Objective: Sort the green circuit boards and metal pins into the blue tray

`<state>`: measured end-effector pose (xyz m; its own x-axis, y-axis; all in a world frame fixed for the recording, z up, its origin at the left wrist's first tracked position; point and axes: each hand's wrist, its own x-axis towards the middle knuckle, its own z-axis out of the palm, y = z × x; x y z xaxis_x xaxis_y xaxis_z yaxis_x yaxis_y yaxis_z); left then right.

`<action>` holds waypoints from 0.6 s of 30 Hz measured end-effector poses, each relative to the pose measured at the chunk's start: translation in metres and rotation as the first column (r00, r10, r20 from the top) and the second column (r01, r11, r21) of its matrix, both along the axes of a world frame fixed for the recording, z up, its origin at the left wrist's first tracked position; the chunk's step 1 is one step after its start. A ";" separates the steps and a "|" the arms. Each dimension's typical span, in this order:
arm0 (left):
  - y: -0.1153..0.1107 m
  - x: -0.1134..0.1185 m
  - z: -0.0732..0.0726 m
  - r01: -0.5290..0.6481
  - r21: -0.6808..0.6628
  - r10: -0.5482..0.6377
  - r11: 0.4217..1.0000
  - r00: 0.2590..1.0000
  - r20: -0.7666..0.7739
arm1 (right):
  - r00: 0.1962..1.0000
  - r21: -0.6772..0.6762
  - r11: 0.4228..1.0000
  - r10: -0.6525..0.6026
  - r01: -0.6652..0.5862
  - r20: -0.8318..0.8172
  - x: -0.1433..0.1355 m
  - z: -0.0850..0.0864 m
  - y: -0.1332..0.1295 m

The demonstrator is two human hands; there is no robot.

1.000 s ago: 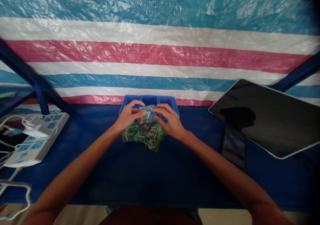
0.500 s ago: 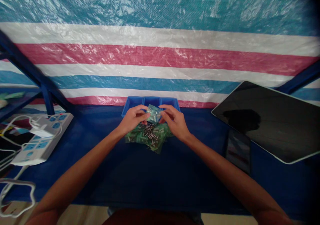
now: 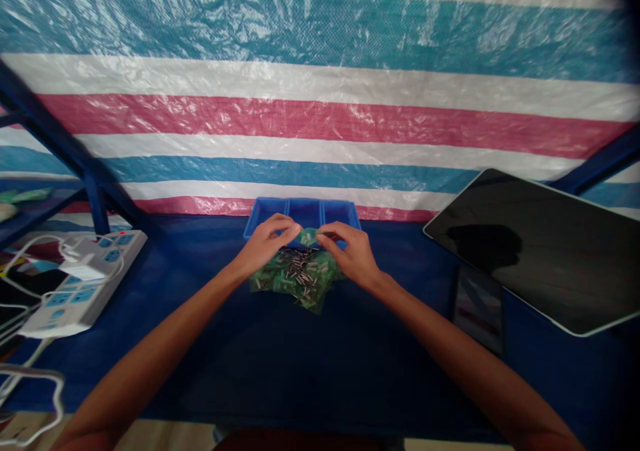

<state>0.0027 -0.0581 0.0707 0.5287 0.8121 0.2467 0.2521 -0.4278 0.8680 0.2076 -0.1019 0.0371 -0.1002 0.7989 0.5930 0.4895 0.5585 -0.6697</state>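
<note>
Green, see-through and pale-flecked, the small bag [image 3: 309, 238] is pinched by left fingers [image 3: 289, 235] and right fingers [image 3: 330, 229].

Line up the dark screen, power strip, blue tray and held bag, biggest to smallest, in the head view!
1. Dark screen
2. Power strip and blue tray: too close to rank
3. Held bag

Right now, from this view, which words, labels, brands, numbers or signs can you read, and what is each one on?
None can be read.
White power strip: any markings are too small and blurred to read.
Small plastic bag in the fingers: no legible print.
Blue tray: no lettering visible.
Large dark screen and smaller dark device: no readable text.
</note>
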 end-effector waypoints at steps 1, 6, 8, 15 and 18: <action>0.000 0.000 0.000 0.011 0.009 -0.011 1.000 1.000 -0.017 | 1.000 -0.012 1.000 -0.001 0.001 -0.005 0.000 0.000 0.000; -0.002 0.002 -0.005 0.095 -0.054 -0.096 0.994 0.995 -0.014 | 0.999 -0.059 0.998 0.015 -0.018 -0.044 -0.001 0.000 -0.002; -0.002 0.003 -0.006 0.066 -0.082 -0.063 0.994 0.997 0.036 | 0.997 -0.062 0.998 0.029 -0.034 -0.070 -0.001 0.001 -0.003; -0.002 0.003 -0.002 0.005 -0.265 0.052 0.964 0.977 0.208 | 0.989 0.177 0.984 0.005 -0.032 0.147 0.001 0.000 -0.002; -0.004 0.004 0.000 0.015 -0.276 0.048 0.961 0.974 0.221 | 0.976 0.184 0.979 0.042 -0.082 0.212 0.001 0.001 -0.002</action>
